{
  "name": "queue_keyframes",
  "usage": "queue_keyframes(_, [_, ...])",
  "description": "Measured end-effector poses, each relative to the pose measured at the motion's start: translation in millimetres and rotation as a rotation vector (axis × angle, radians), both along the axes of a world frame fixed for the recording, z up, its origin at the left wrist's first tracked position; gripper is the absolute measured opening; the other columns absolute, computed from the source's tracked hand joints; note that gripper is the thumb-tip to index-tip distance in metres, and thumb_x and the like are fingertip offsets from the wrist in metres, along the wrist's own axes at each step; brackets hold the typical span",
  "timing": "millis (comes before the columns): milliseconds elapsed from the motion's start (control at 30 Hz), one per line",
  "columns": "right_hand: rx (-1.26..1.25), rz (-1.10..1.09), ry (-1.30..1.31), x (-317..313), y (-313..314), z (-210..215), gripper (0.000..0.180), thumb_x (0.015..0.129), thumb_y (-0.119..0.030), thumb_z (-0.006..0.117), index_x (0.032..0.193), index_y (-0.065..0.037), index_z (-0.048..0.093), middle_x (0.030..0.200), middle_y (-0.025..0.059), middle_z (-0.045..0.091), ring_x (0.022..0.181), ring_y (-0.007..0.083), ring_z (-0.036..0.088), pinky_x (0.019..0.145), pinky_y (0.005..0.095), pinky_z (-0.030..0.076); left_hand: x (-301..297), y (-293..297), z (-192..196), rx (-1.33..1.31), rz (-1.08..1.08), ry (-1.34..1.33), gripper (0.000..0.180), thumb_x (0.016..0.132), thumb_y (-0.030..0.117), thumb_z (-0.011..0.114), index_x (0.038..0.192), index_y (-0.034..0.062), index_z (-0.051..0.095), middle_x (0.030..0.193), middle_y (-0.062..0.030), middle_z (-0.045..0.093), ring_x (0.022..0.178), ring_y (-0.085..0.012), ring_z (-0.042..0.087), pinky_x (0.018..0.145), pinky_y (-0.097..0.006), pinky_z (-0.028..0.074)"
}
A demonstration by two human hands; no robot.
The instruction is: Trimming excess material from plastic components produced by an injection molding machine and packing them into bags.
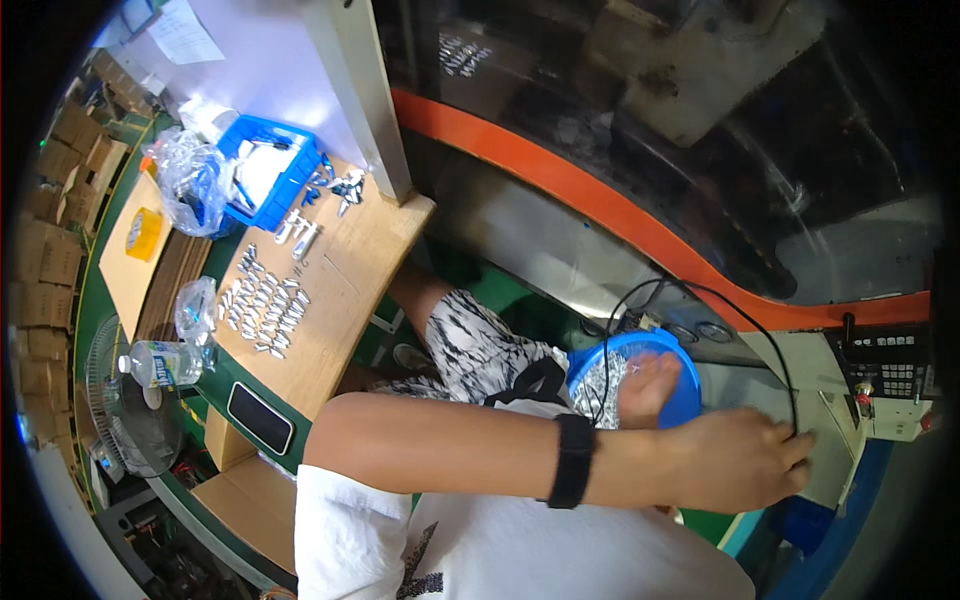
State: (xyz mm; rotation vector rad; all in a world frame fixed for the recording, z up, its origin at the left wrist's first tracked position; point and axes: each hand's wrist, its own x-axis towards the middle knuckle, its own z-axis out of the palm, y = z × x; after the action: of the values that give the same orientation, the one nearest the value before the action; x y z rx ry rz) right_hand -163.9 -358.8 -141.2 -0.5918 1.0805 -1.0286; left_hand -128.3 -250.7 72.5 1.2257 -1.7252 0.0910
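My left forearm, with a black wristband (573, 461), crosses the picture to the right. My left hand (735, 458) lies flat with its fingers stretched out on the grey ledge (820, 470) of a machine, where a black cable (700, 289) ends at the fingertips. Just above the forearm, my right hand (650, 385) rests palm down in a round blue bowl (685, 395) filled with small silvery metal parts (598, 385). Its fingers are apart and dip into the parts, and its wrist is hidden behind the left forearm.
A wooden table (345, 300) at left carries rows of small metal pieces (265, 302), a blue basket (275, 170), plastic bags, a water bottle (165, 362) and yellow tape (143, 233). A control panel with keys (890, 375) is at right. A dark phone (260, 418) lies below the table.
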Motion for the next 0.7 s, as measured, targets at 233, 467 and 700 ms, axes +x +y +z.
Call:
queue_keyframes(233, [-0.67, 1.57, -0.262, 157, 168, 81, 0.018, 0.096, -0.019, 0.053, 0.094, -0.004, 0.061, 0.073, -0.0007, 0.056, 0.064, 0.0068, 0.05, 0.058, 0.0219, 0.041, -15, 18, 31, 0.341, 0.09, 0.398, 0.016, 0.083, 0.016, 0.053, 0.088, 0.0048, 0.063, 0.08, -0.0099, 0.061, 0.073, -0.0244, 0.064, 0.062, -0.04, 0.053])
queue_keyframes(467, [-2.063, 2.207, -0.23, 196, 267, 148, 0.037, 0.092, -0.039, 0.055, 0.092, -0.003, 0.063, 0.083, 0.0144, 0.065, 0.077, 0.0321, 0.063, 0.068, 0.0423, 0.048, -25, 43, 39, -0.195, 0.752, -0.668, 0.012, 0.084, 0.014, 0.054, 0.087, 0.0061, 0.063, 0.075, -0.004, 0.057, 0.07, -0.0196, 0.062, 0.059, -0.037, 0.049])
queue_keyframes(700, [-2.316, 2.477, 0.534, 210, 146, 147, 0.039, 0.089, -0.044, 0.059, 0.099, -0.007, 0.066, 0.097, 0.017, 0.067, 0.091, 0.0331, 0.064, 0.077, 0.0433, 0.05, 50, 146, -16, 0.332, 0.011, 0.485, 0.019, 0.085, 0.022, 0.063, 0.09, 0.0036, 0.066, 0.077, -0.0107, 0.061, 0.073, -0.0271, 0.063, 0.061, -0.036, 0.049])
